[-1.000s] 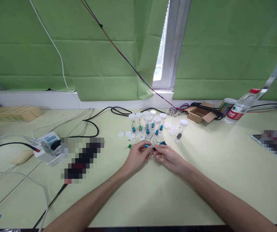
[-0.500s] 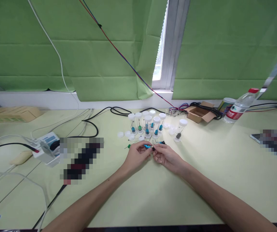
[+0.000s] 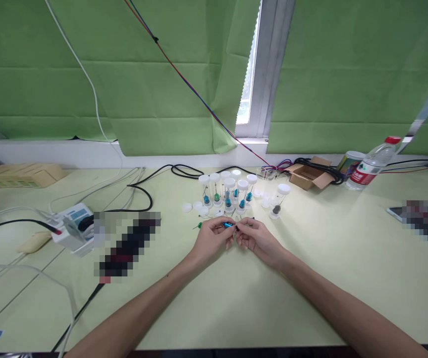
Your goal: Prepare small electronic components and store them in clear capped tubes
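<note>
My left hand (image 3: 214,233) is closed in a pinch around a small shiny blue cylinder-like piece (image 3: 228,225). Facing it, my right hand (image 3: 256,237) has thumb and forefinger pressed together at a tiny dark part (image 3: 237,228) by the blue piece's right end; whether the two parts are joined I cannot tell. The fingertips of both hands almost meet. Just beyond them stand several clear tubes (image 3: 242,195) with white caps, holding blue or green pieces on thin rods. A small green piece with a thin rod (image 3: 199,225) lies left of my left hand.
Another capped tube (image 3: 275,203) with a dark piece stands to the right. Loose white caps (image 3: 187,207) lie around the tubes. Behind are an opened cardboard box (image 3: 308,176), black cables (image 3: 186,171) and a water bottle (image 3: 373,166). A white power strip (image 3: 72,227) sits left.
My right fingers have shifted slightly at the dark part and cover more of the dark-and-blue item behind them. Both hands stay in nearly the same place.
</note>
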Demonstrator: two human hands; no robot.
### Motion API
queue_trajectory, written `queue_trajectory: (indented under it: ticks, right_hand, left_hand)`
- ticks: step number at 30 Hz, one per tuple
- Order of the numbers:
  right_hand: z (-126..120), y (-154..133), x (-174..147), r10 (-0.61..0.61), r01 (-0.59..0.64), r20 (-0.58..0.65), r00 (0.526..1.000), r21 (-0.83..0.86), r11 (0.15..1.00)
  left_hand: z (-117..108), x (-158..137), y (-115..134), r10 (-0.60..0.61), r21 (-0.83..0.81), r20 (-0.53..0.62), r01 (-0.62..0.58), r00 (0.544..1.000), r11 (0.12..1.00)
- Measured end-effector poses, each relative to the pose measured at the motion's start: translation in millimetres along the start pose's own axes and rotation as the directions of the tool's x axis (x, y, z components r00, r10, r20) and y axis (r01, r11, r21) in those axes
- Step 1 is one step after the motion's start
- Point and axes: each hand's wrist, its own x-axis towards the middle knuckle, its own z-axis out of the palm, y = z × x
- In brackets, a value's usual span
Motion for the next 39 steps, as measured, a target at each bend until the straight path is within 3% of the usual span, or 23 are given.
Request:
queue_trajectory:
  ticks: [12,18,26,39]
  right_hand:
    - [0.3,0.9,1.5,-0.161,0.163,0.026,0.987,-0.202,0.966]
    - [-1.2,1.4,2.8,-0.282,0.276,0.037,0.959,-0.355,0.893]
    - [1.6,1.7,-0.9,-0.365,0.335,0.040,0.930,-0.500,0.799]
    - [2.6,-0.9,0.6,-0.242,0.218,-0.005,0.970,-0.414,0.884]
  left_hand:
    - [-0.5,2.2,0.5,-0.025,-0.088,-0.011,0.024,1.000,0.996]
    - [-3.2,2.1,-1.2,-0.037,-0.129,0.010,0.038,0.999,0.991]
    - [-2.7,3.6,-5.9,-0.004,-0.190,0.014,0.007,1.000,0.982]
    - [-5.2,4.4,-8.1,0.033,-0.116,0.053,-0.027,0.998,0.993]
